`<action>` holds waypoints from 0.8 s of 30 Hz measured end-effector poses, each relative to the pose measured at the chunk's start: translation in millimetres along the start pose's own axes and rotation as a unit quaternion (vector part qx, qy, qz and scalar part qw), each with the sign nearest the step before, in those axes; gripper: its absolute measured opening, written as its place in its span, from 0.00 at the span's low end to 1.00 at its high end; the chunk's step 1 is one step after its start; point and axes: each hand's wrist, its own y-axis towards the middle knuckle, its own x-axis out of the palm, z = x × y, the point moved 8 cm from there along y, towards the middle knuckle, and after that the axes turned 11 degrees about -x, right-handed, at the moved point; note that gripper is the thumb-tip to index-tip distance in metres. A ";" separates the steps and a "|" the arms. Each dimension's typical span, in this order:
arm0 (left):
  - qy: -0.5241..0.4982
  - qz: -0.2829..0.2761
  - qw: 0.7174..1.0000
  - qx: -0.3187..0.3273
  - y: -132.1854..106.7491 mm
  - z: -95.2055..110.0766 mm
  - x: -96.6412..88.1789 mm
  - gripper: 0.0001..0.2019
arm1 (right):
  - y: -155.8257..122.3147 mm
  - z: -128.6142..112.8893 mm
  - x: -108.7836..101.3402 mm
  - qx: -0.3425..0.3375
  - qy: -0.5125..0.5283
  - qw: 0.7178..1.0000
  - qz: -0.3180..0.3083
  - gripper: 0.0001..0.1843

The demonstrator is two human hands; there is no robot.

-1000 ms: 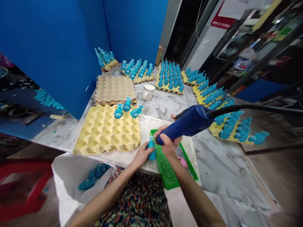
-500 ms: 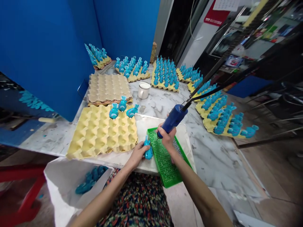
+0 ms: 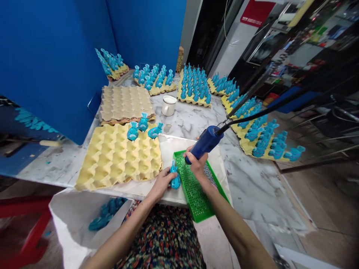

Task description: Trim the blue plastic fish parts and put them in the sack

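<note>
My left hand (image 3: 164, 180) is closed around a blue plastic toy fish (image 3: 175, 179), held on the cloth beside the green perforated basket (image 3: 190, 200). Small metal screws (image 3: 208, 172) lie in that basket. Above it, my right hand (image 3: 198, 163) grips a blue electric screwdriver (image 3: 205, 142), which hangs from a cord and points down to the left. Its tip is over the basket, apart from the held fish. To the left lies a yellow egg tray (image 3: 117, 157) with several blue fish, such as one toy (image 3: 132, 131), at its far right corner.
A stack of grey egg trays (image 3: 126, 102) and a white enamel mug (image 3: 169, 105) stand farther back. Filled fish trays (image 3: 193, 84) line the back and right of the marble table (image 3: 241, 179). A white sack (image 3: 66, 220) with blue parts hangs open at the lower left.
The whole view has shifted slightly. Both hands keep their grips, and the screwdriver and the toy fish stay in almost the same places.
</note>
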 end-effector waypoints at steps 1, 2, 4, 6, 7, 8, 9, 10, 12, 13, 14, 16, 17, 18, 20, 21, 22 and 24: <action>0.001 -0.002 1.000 -0.002 0.5 -0.6 0.2 0.13 | 0.0 -1.0 0.4 -0.002 0.001 1.000 0.001 0.09; 0.002 -0.002 1.000 -0.004 0.8 -1.0 0.2 0.13 | 0.1 -2.2 0.9 -0.004 0.001 1.000 0.002 0.09; 0.006 -0.001 1.000 -0.003 0.9 -0.6 0.5 0.13 | 0.7 -4.9 1.6 -0.004 -0.004 1.000 0.002 0.09; 0.010 -0.001 1.000 0.001 0.5 0.6 1.0 0.13 | 2.3 -9.4 2.0 -0.003 -0.012 1.000 0.002 0.09; 0.010 0.000 1.000 0.004 0.2 1.3 1.3 0.13 | 3.5 -13.2 2.3 -0.005 -0.015 1.000 0.002 0.08; 0.008 0.001 1.000 0.006 -0.2 2.0 1.6 0.13 | 4.9 -18.2 2.4 -0.010 -0.015 1.000 0.004 0.08; 0.005 0.002 1.000 0.009 -0.4 2.5 1.7 0.13 | 6.4 -24.5 2.7 -0.017 -0.011 1.000 0.007 0.07; 0.002 0.005 1.000 0.011 -0.7 3.0 1.5 0.14 | 7.5 -31.5 3.3 -0.026 -0.005 1.000 0.012 0.07; 0.000 0.011 1.000 0.018 -1.3 4.3 1.3 0.14 | 8.3 -45.5 5.7 -0.036 0.013 0.999 0.022 0.06; 0.003 0.013 1.000 0.023 -1.7 5.1 1.3 0.14 | 7.7 -51.7 8.4 -0.037 0.026 0.999 0.022 0.05; 0.008 0.016 0.999 0.028 -2.2 5.9 1.3 0.14 | 6.6 -57.1 12.3 -0.036 0.041 0.998 0.017 0.04; 0.024 0.020 0.999 0.037 -3.2 7.8 1.7 0.14 | 3.1 -64.9 23.6 -0.032 0.070 0.997 -0.014 0.05; 0.033 0.021 0.998 0.041 -3.8 8.8 1.9 0.13 | 1.1 -67.9 29.4 -0.033 0.083 0.996 -0.031 0.06; 0.041 0.024 0.998 0.043 -4.3 9.6 2.0 0.12 | -0.9 -70.1 34.3 -0.036 0.093 0.994 -0.046 0.06; 0.049 0.027 0.997 0.045 -5.1 10.6 2.0 0.11 | -3.6 -72.5 39.8 -0.044 0.101 0.992 -0.054 0.06; 0.048 0.029 0.997 0.045 -5.4 11.0 1.9 0.11 | -4.3 -72.5 40.9 -0.047 0.101 0.992 -0.052 0.07; 0.047 0.030 0.997 0.045 -5.6 11.1 1.9 0.10 | -4.9 -71.8 41.7 -0.047 0.101 0.993 -0.048 0.09; 0.044 0.027 0.998 0.044 -5.6 11.3 2.4 0.10 | -6.0 -68.9 43.5 -0.040 0.101 0.993 -0.046 0.11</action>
